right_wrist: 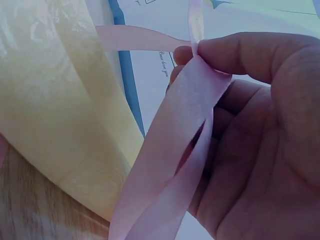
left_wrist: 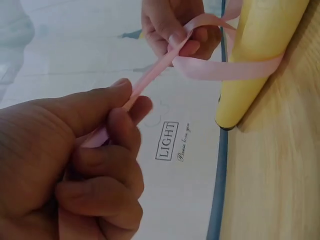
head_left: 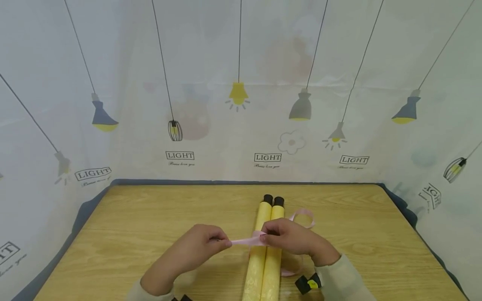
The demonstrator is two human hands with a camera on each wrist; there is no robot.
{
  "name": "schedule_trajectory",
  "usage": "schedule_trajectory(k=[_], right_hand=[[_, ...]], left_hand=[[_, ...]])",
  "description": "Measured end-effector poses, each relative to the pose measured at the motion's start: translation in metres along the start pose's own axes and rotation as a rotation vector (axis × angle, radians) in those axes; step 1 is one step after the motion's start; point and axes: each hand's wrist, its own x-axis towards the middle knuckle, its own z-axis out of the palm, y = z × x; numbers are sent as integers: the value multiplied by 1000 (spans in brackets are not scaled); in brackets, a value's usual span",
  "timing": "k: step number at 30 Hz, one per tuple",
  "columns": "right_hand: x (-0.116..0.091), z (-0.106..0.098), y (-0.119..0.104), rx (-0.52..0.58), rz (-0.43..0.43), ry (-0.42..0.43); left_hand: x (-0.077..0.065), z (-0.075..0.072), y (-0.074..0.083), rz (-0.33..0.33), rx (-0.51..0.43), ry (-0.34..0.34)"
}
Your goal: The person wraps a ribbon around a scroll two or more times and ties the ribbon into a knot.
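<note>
- A pale backdrop (head_left: 226, 138) printed with hanging lamps and framed "LIGHT" lettering rises behind and at both sides, edged in dark blue along the bottom.
- Below it spreads a light brown, wood-grained tabletop (head_left: 150, 213).
- Two long yellow tubes (head_left: 257, 263) with black ends lie on the tabletop side by side, pointing away from the person; their surface looks glossy and slightly wrinkled.
- The left hand (head_left: 199, 246), left of the tubes, has its fingers curled and pinches a taut stretch of ribbon between thumb and forefinger.
- The right hand (head_left: 291, 236), above the tubes, pinches the same ribbon between thumb and fingertips.
- The ribbon, a smooth pale pink strip (head_left: 244, 241), crosses the tubes near their middle and runs between the two hands; whether it passes fully underneath is hidden. More of it lies in loose loops on the tabletop, right of the tubes.
- A small black object (head_left: 303, 285) with a yellow patch sits just beside the pale right sleeve (head_left: 346, 280).
</note>
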Motion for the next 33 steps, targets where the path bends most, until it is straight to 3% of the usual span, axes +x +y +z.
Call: schedule_trajectory(k=[9, 18, 26, 33], right_hand=[[1, 2, 1, -36, 14, 8], [-1, -2, 3, -47, 5, 36], [-13, -26, 13, -137, 71, 251], [-19, -41, 29, -182, 169, 347]], left_hand=[[-1, 3, -14, -10, -38, 8], [-3, 5, -17, -3, -67, 54], [-4, 4, -14, 6, -85, 62], [-4, 3, -17, -4, -85, 57]])
